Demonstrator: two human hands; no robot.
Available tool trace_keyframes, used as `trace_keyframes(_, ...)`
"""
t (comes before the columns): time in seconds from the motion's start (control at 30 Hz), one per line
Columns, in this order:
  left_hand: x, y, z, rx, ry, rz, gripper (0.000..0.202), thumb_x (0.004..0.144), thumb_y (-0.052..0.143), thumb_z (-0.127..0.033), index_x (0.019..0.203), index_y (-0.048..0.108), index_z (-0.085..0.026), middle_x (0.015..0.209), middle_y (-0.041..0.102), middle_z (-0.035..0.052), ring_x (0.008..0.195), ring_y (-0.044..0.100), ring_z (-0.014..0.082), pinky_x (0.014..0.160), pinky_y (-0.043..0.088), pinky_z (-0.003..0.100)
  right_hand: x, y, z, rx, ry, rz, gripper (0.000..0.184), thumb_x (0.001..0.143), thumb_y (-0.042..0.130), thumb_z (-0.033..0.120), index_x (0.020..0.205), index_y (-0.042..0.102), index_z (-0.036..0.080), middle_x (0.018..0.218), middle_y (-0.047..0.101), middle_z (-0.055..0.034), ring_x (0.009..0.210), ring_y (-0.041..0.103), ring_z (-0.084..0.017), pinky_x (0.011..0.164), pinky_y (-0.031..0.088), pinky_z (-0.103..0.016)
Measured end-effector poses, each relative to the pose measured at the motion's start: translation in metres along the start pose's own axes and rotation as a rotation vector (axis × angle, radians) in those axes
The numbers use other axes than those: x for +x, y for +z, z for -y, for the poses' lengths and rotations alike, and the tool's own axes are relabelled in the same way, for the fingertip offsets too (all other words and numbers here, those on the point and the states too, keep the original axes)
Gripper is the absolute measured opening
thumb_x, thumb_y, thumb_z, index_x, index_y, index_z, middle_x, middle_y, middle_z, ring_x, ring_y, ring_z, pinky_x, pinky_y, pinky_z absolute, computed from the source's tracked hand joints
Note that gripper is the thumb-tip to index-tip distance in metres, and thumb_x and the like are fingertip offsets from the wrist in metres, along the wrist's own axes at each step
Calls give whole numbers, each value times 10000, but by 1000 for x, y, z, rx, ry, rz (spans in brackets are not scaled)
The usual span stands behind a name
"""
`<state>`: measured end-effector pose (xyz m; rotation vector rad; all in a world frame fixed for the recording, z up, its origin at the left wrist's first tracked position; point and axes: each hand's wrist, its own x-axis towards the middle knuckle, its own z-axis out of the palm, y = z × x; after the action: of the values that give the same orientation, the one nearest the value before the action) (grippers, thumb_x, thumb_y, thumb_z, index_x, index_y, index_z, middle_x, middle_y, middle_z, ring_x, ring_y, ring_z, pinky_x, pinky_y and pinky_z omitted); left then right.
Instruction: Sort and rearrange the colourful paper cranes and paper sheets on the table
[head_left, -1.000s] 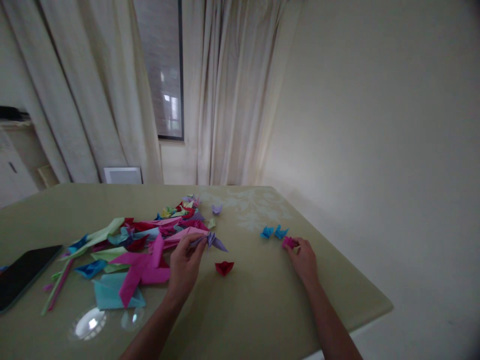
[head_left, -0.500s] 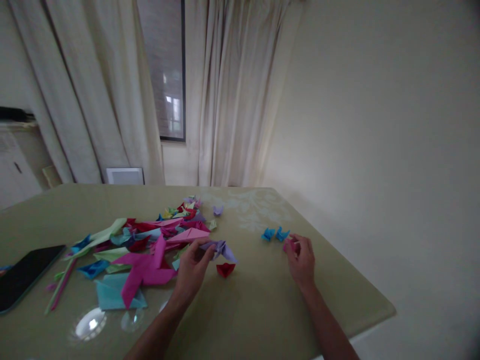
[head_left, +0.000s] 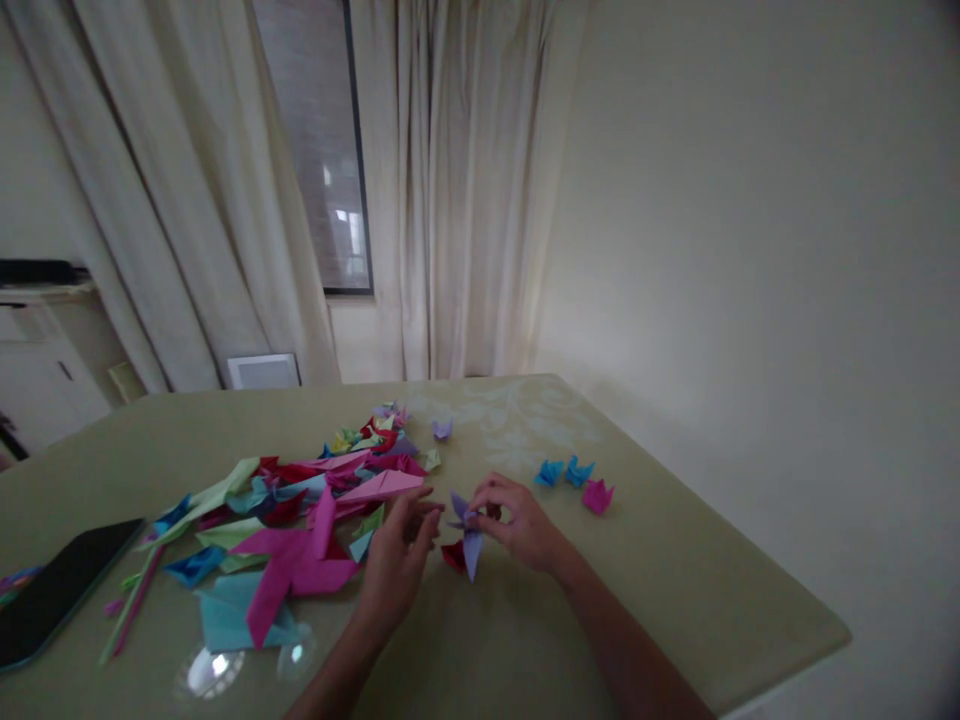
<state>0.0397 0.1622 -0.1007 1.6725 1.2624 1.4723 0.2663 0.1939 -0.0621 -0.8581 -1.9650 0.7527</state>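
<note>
My right hand (head_left: 514, 520) pinches a purple origami piece (head_left: 471, 550) with several pointed paper tips. My left hand (head_left: 405, 545) is just left of it, fingers loosely curled and apart, with nothing visible in them. Behind the purple piece, a small red origami piece (head_left: 452, 556) lies on the table and is partly hidden. Further right sit a pink origami piece (head_left: 598, 496) and two small blue ones (head_left: 549, 473) in a loose row.
A heap of colourful folded paper, with a pink pinwheel shape (head_left: 296, 565) on it, spreads to my left. A black phone (head_left: 67, 590) lies beyond it at the far left. A lone purple piece (head_left: 442, 429) stands farther back on the table (head_left: 720, 590).
The pink piece has left my right hand and rests beside the blue ones. My right hand came left and now holds the purple piece, which my left hand held before.
</note>
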Motion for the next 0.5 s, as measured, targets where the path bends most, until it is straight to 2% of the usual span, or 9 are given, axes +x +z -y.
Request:
trace_keyframes(0.13,17,-33,5,652,237,-163,320,1008,519,-353,1225,691,-193,1220,759,164,1124,695,341,976,547,520,-10,-36,-34,-298,126,-309,173,952,704,375,934,733,205,903,689,-49,721,639,-169,694,516,-291)
trace_keyframes(0.23,28,-50,13,991,244,-168,445,996,513,-281,1417,609,-176,1382,687,198,1279,593,392,1044,469,586,-13,-60,-56,-547,241,-385,106,929,664,289,887,713,205,878,698,-59,781,656,-202,742,515,-316)
trace_keyframes(0.33,32,-55,20,1102,156,-99,497,995,482,-227,1485,556,-186,1343,704,185,1251,601,368,1052,437,580,-18,-69,-71,-624,280,-404,114,899,668,272,805,701,216,855,676,-65,793,639,-219,736,497,-327)
trace_keyframes(0.43,32,-55,21,1128,79,-52,433,1009,446,-216,1407,612,-181,1273,714,176,1176,628,348,1029,436,564,-22,-70,-75,-671,317,-424,118,887,671,271,785,706,224,879,657,-74,775,623,-215,699,476,-318)
trace_keyframes(0.5,31,-55,17,1120,104,-88,379,1021,436,-224,1337,637,-167,1238,713,176,1142,631,346,1023,430,569,-22,-67,-69,-720,336,-476,85,886,663,273,852,727,228,945,649,-86,781,620,-215,690,470,-320)
